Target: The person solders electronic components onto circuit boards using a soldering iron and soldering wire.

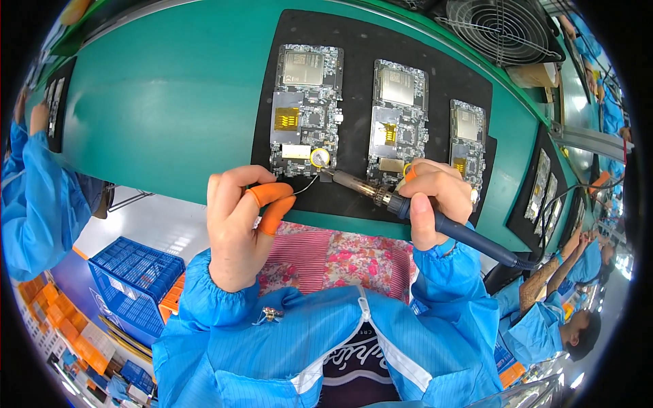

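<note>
Orange-cotted left hand (238, 221) pinches thin wire (307, 186), fingertips (282, 193) together, at 8 o'clock from the yellow-rimmed disc (320, 158) on the leftmost circuit board (313, 113); right hand (441, 196), closed around soldering iron (394, 202), sits at 4 o'clock, tip just beside disc.

A long, smooth green table (163, 95) runs across the room, and a round fan with a wire cover (500, 30) sits past its far edge, toward the right. The floor (146, 219) is pale and shiny, with bright spots of light. A blue plastic crate (136, 275) stands at the left, near orange bins (85, 347).
</note>
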`<action>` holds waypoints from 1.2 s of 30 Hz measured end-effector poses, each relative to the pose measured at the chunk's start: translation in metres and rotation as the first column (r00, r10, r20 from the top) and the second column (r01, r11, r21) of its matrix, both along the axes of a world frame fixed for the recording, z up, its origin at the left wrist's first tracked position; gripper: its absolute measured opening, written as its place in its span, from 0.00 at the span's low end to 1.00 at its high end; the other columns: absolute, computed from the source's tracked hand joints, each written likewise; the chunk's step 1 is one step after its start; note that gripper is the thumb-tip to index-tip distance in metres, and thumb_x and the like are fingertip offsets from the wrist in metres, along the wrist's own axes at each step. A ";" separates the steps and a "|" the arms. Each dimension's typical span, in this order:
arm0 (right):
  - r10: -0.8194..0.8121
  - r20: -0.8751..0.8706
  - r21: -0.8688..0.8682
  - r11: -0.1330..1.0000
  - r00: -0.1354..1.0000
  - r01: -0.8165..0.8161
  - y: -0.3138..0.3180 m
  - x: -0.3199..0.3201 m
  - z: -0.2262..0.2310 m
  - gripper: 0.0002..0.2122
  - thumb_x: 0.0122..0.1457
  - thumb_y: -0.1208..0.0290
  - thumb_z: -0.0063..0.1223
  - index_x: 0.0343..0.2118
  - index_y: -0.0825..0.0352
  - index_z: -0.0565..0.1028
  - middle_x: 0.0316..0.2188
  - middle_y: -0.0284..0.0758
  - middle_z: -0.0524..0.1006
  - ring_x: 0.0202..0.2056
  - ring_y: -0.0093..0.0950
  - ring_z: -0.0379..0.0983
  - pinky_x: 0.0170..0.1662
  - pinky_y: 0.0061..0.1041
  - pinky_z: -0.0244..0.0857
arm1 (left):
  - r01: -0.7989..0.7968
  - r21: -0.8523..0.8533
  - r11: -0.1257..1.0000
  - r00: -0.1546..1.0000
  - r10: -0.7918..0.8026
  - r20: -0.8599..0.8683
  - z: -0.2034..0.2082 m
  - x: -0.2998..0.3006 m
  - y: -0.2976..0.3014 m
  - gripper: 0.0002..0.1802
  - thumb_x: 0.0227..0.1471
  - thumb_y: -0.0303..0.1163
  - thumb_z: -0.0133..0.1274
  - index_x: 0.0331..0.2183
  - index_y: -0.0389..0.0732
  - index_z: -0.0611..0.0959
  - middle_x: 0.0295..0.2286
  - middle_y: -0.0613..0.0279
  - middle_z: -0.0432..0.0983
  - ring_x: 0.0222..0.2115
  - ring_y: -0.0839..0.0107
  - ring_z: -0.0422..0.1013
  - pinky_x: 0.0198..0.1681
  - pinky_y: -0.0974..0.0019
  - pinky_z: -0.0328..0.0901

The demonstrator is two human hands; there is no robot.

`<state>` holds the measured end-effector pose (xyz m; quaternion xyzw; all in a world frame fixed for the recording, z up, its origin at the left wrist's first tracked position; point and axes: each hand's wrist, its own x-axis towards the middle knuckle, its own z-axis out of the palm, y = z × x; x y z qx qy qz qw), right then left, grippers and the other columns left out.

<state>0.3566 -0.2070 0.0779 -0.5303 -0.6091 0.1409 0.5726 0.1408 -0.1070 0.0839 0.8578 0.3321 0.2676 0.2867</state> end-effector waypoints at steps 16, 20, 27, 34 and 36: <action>0.066 0.018 -0.075 0.995 0.998 -0.064 0.001 -0.001 0.000 0.04 0.43 0.78 0.47 0.17 0.73 0.69 0.11 0.38 0.66 0.12 0.32 0.64 0.16 0.25 0.58 | 0.004 0.005 1.000 1.000 -0.004 -0.023 -0.004 0.007 0.001 0.10 0.33 0.20 0.60 0.26 0.38 0.79 0.30 0.62 0.70 0.30 0.64 0.64 0.31 0.67 0.60; 0.064 0.015 -0.063 0.996 0.998 -0.063 0.002 -0.002 -0.002 0.04 0.43 0.78 0.47 0.17 0.72 0.68 0.11 0.38 0.65 0.12 0.33 0.64 0.16 0.25 0.58 | 0.008 0.016 1.000 1.000 -0.008 -0.024 -0.007 0.008 0.001 0.10 0.33 0.20 0.60 0.26 0.38 0.79 0.30 0.62 0.69 0.29 0.64 0.64 0.30 0.67 0.60; 0.071 0.017 -0.073 0.995 0.997 -0.070 0.003 -0.002 -0.002 0.04 0.44 0.78 0.47 0.17 0.72 0.68 0.11 0.37 0.65 0.12 0.32 0.64 0.16 0.26 0.58 | 0.019 0.058 0.998 1.000 -0.019 -0.005 -0.012 0.015 0.002 0.11 0.33 0.20 0.60 0.26 0.38 0.79 0.29 0.62 0.70 0.29 0.64 0.64 0.30 0.66 0.61; 0.074 0.018 -0.073 0.995 0.997 -0.072 0.003 -0.002 -0.002 0.03 0.43 0.79 0.46 0.16 0.71 0.68 0.11 0.37 0.65 0.12 0.33 0.64 0.16 0.26 0.59 | 0.051 0.192 0.980 0.999 -0.047 -0.024 -0.018 0.022 0.002 0.12 0.31 0.20 0.62 0.25 0.35 0.79 0.28 0.61 0.70 0.28 0.64 0.66 0.28 0.67 0.62; 0.074 0.018 -0.069 0.995 0.997 -0.072 0.003 -0.002 -0.002 0.03 0.43 0.79 0.46 0.16 0.71 0.68 0.11 0.37 0.65 0.12 0.33 0.64 0.16 0.26 0.59 | 0.053 0.202 0.978 0.998 -0.046 -0.036 -0.019 0.023 0.002 0.12 0.31 0.20 0.62 0.25 0.35 0.79 0.28 0.61 0.70 0.29 0.64 0.66 0.28 0.66 0.62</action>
